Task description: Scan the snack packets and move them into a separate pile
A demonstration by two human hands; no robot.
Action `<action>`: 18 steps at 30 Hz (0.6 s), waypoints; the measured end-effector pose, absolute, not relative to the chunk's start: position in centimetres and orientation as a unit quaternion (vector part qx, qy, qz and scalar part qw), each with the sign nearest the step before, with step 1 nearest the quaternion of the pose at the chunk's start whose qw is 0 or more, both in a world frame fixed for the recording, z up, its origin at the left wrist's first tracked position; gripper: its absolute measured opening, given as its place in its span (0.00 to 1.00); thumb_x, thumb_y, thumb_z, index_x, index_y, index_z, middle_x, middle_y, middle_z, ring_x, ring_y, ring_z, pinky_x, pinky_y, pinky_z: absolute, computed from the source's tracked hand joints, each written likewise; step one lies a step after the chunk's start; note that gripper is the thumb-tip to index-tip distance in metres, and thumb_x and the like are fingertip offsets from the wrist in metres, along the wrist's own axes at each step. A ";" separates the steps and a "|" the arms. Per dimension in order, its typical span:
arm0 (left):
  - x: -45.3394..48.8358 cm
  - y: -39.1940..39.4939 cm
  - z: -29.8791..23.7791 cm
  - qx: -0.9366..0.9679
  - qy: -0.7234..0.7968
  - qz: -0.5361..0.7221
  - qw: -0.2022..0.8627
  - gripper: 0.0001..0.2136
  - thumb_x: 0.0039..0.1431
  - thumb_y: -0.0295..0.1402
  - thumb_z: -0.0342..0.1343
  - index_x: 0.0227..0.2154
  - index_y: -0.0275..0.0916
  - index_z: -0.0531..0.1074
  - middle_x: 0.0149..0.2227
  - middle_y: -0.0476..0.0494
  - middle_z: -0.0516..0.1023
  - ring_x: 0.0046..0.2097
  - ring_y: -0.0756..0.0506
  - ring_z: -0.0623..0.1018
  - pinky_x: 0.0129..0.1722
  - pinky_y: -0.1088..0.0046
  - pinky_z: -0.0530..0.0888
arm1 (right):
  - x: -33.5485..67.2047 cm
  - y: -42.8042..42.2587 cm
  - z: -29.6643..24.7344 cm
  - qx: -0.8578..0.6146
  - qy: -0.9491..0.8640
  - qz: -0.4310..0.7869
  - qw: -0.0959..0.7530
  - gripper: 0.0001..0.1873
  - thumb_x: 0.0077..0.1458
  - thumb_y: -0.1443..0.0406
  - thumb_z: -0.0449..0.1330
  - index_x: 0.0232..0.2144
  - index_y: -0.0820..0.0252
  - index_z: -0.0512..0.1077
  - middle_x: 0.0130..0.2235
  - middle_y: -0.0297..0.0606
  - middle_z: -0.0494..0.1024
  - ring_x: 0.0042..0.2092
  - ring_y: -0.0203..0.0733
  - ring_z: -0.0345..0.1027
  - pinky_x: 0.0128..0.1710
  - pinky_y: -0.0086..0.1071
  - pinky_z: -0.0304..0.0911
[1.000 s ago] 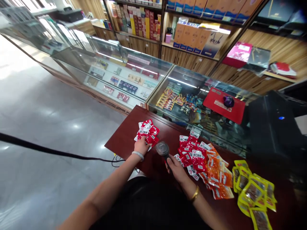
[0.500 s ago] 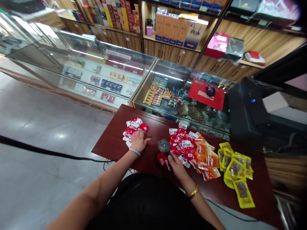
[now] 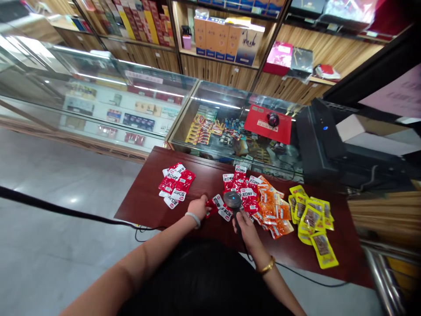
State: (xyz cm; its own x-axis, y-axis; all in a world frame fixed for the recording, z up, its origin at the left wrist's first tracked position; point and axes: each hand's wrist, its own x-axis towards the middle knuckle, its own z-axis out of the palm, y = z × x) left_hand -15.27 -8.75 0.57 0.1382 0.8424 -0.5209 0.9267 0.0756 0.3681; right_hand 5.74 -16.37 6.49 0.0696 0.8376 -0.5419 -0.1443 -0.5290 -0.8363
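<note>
My left hand (image 3: pixel 199 207) is closed on a red-and-white snack packet (image 3: pixel 215 204) near the front of the dark red table (image 3: pixel 138 193). In my right hand (image 3: pixel 246 226) is a black barcode scanner (image 3: pixel 233 201), its blue light lit, held by the handle over the red packets. To the left lies a small pile of red-and-white packets (image 3: pixel 177 180). Beyond and right of the scanner spreads a larger heap of red packets (image 3: pixel 248 193). Orange packets (image 3: pixel 272 206) adjoin that heap, and yellow packets (image 3: pixel 312 215) lie farther right.
A glass display counter (image 3: pixel 197 145) borders the table's far side, with a red mat (image 3: pixel 258 127) and a computer mouse (image 3: pixel 272 119) on top. A black machine (image 3: pixel 317 136) stands at the right. Cables (image 3: pixel 315 280) hang along the table's near side.
My left hand has moved right, from the small left pile to a red packet it now grips. The scanner stays in my right hand. The whole view has shifted slightly.
</note>
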 end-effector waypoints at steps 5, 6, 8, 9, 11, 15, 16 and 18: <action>-18.6 -8.7 0.2 0.559 0.726 0.046 0.398 0.13 0.51 0.40 0.60 0.36 0.42 0.64 0.30 0.50 0.75 0.32 0.48 0.75 0.32 0.75 0.65 | 4.0 -16.0 5.9 -0.592 -0.299 0.664 0.346 0.30 0.48 0.44 0.60 0.44 0.59 0.68 0.21 0.27 0.67 0.20 0.34 0.58 0.20 0.28 0.54; -19.1 -8.8 0.2 0.542 0.732 0.070 0.406 0.13 0.51 0.40 0.60 0.36 0.42 0.64 0.30 0.51 0.75 0.32 0.49 0.75 0.32 0.75 0.65 | 3.7 -15.9 5.7 -0.589 -0.299 0.671 0.337 0.32 0.47 0.44 0.60 0.46 0.59 0.68 0.21 0.27 0.67 0.20 0.34 0.59 0.20 0.28 0.54; -19.9 -9.0 0.0 0.512 0.746 0.112 0.411 0.12 0.52 0.40 0.59 0.35 0.42 0.64 0.29 0.52 0.74 0.31 0.50 0.74 0.33 0.76 0.66 | 2.9 -15.7 5.3 -0.580 -0.303 0.683 0.324 0.33 0.47 0.43 0.60 0.48 0.59 0.67 0.21 0.27 0.68 0.20 0.34 0.59 0.20 0.27 0.55; -20.3 -9.0 0.0 0.497 0.755 0.128 0.408 0.12 0.53 0.40 0.58 0.35 0.41 0.64 0.29 0.52 0.73 0.31 0.50 0.74 0.33 0.75 0.66 | 2.6 -15.6 5.2 -0.573 -0.307 0.690 0.318 0.34 0.47 0.43 0.60 0.49 0.60 0.66 0.20 0.27 0.68 0.20 0.33 0.59 0.20 0.27 0.54; -21.0 -9.0 0.1 0.467 0.778 0.150 0.394 0.10 0.55 0.40 0.56 0.35 0.41 0.65 0.28 0.52 0.72 0.32 0.49 0.73 0.33 0.75 0.66 | 1.8 -15.4 5.0 -0.552 -0.322 0.709 0.299 0.35 0.48 0.43 0.59 0.50 0.60 0.66 0.19 0.26 0.67 0.18 0.32 0.58 0.19 0.26 0.53; -22.0 -8.8 0.4 0.428 0.796 0.180 0.389 0.08 0.59 0.39 0.50 0.36 0.41 0.66 0.29 0.50 0.73 0.32 0.49 0.73 0.34 0.74 0.67 | 0.1 -14.8 5.6 -0.511 -0.357 0.743 0.243 0.35 0.47 0.43 0.59 0.49 0.61 0.67 0.18 0.25 0.66 0.17 0.31 0.56 0.18 0.26 0.51; -22.2 -8.9 0.4 0.423 0.795 0.187 0.393 0.08 0.59 0.39 0.50 0.37 0.41 0.66 0.30 0.50 0.73 0.33 0.49 0.73 0.34 0.74 0.68 | -0.3 -14.6 5.8 -0.507 -0.361 0.748 0.231 0.36 0.47 0.42 0.60 0.49 0.62 0.67 0.18 0.26 0.66 0.17 0.31 0.56 0.17 0.26 0.50; -22.6 -9.1 0.2 0.417 0.794 0.188 0.400 0.07 0.60 0.36 0.49 0.39 0.41 0.66 0.32 0.49 0.74 0.35 0.49 0.74 0.36 0.74 0.68 | -1.0 -14.2 6.3 -0.504 -0.363 0.753 0.216 0.38 0.45 0.41 0.60 0.48 0.62 0.67 0.18 0.25 0.66 0.18 0.31 0.56 0.18 0.26 0.50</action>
State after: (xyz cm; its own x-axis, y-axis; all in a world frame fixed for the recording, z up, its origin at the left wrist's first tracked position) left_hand -22.57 -9.14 0.20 -0.3324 0.8122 -0.4795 0.5114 0.5824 0.6319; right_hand -1.01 -14.19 6.28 -0.3984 0.6905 -0.6037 0.0409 -0.6442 -0.7638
